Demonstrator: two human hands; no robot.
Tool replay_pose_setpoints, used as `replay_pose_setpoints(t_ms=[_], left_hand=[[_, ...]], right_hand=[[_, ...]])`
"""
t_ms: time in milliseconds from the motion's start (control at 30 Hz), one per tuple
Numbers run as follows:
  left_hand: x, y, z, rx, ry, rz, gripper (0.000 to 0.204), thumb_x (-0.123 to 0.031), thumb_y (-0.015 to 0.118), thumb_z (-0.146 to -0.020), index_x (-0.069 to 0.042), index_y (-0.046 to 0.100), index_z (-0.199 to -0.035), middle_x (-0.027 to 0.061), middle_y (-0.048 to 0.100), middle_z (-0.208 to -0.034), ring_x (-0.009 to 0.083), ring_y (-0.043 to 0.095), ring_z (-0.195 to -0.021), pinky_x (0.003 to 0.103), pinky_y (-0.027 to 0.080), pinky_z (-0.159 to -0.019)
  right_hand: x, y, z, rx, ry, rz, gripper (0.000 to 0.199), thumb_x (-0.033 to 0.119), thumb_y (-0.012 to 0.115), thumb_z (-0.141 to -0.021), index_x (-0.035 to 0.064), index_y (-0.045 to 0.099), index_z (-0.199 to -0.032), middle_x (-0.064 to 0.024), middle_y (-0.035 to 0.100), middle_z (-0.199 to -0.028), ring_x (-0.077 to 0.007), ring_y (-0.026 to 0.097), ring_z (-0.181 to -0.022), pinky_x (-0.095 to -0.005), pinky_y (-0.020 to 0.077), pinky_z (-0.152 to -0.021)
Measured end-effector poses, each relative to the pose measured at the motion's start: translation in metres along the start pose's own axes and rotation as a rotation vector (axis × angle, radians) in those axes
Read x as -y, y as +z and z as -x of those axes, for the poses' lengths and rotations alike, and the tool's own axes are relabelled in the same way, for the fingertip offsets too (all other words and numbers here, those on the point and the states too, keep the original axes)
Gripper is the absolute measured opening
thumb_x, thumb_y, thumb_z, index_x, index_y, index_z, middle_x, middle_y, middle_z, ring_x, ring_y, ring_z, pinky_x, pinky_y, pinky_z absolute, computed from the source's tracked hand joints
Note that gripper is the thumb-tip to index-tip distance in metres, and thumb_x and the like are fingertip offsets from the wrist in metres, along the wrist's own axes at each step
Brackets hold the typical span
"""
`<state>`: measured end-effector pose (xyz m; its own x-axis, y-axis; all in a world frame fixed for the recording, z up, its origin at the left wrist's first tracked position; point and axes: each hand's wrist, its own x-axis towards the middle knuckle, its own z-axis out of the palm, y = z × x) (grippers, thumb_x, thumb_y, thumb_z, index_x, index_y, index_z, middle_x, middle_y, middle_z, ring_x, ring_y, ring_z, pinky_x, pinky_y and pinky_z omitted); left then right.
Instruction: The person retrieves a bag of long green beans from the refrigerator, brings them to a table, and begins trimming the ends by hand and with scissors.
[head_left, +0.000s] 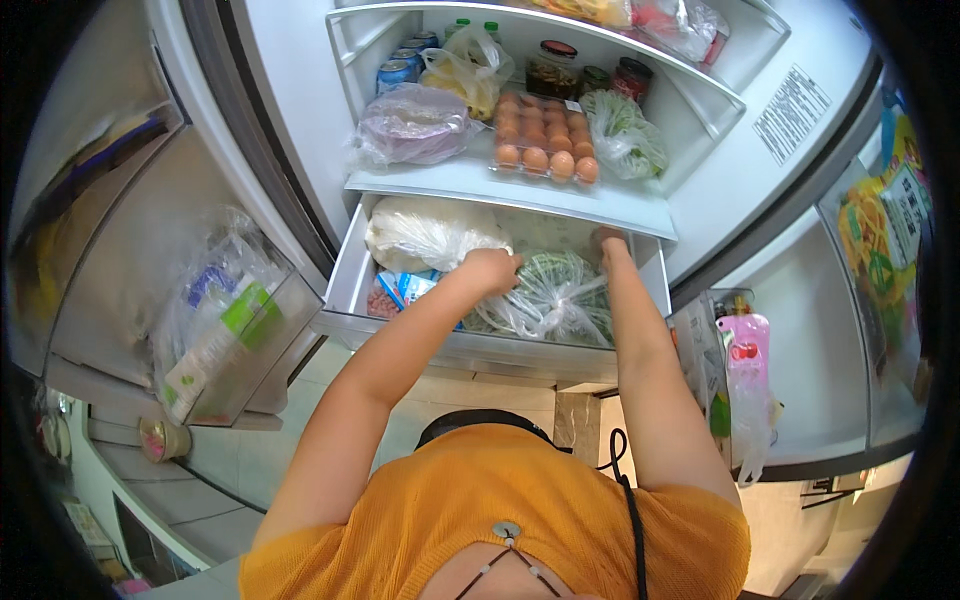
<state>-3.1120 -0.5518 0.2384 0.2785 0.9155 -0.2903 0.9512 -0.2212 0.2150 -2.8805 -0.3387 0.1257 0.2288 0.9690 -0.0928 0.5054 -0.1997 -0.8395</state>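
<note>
Lying in the drawer (545, 361), the white bag (425, 225) and bagged greens (560, 298) adjoin the person's curled left hand (489, 272), its pinch unclear; the right hand (607, 240), fingers hidden, reaches the back right.

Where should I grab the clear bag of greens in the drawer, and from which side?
Probably by the gathered plastic of the bag of greens, coming from above: it bunches into a narrow pinch facing up, while the drawer surrounds the bag's sides.
</note>
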Motion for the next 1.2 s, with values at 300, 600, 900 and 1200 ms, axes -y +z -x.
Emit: replay_pose_setpoints(t_ms=[300,600,900,1200], left_hand=[[-0.005,-0.001,0.022,0.055,-0.038,-0.06,0.054,-0.016,0.056,-0.076,-0.022,0.039,-0.127,0.0131,0.055,-0.108,0.0297,0.058,-0.092,0.039,0.048,-0.073],[-0.005,0.009,0.048,0.02,-0.003,-0.097,0.059,-0.011,0.056,-0.073,-0.025,0.039,-0.128,0.0142,0.054,-0.109,0.0295,0.058,-0.09,0.038,0.048,-0.073],[0.038,0.026,-0.032,-0.419,-0.061,0.736,0.044,-0.01,0.053,-0.077,-0.003,0.045,-0.119,0.0155,0.055,-0.107,0.0249,0.058,-0.088,0.036,0.048,-0.073],[0.06,0.033,-0.117,-0.293,-0.373,1.704,0.019,-0.012,0.043,-0.086,0.0,0.052,-0.097,0.0123,0.058,-0.079,0.0189,0.059,-0.06,0.026,0.05,-0.047]], right_hand=[[0.002,0.002,-0.029,-0.12,-0.634,0.03,0.047,0.029,0.051,-0.08,0.0005,0.048,-0.117,-0.0191,0.047,-0.121,-0.0335,0.043,-0.113,-0.0382,0.0331,-0.094],[0.012,-0.005,-0.009,0.041,-0.552,0.224,0.052,0.025,0.059,-0.078,0.0041,0.043,-0.123,-0.0085,0.047,-0.122,-0.023,0.045,-0.109,-0.0314,0.0351,-0.093],[-0.015,-0.007,-0.034,0.08,-0.303,0.05,0.048,0.019,0.063,-0.074,0.0033,0.047,-0.116,-0.0084,0.054,-0.107,-0.0229,0.055,-0.088,-0.0335,0.046,-0.076],[-0.005,-0.009,-0.041,-0.031,0.012,-0.175,0.046,0.017,0.063,-0.073,0.0024,0.048,-0.114,-0.009,0.055,-0.105,-0.0234,0.055,-0.086,-0.0334,0.0466,-0.074]])
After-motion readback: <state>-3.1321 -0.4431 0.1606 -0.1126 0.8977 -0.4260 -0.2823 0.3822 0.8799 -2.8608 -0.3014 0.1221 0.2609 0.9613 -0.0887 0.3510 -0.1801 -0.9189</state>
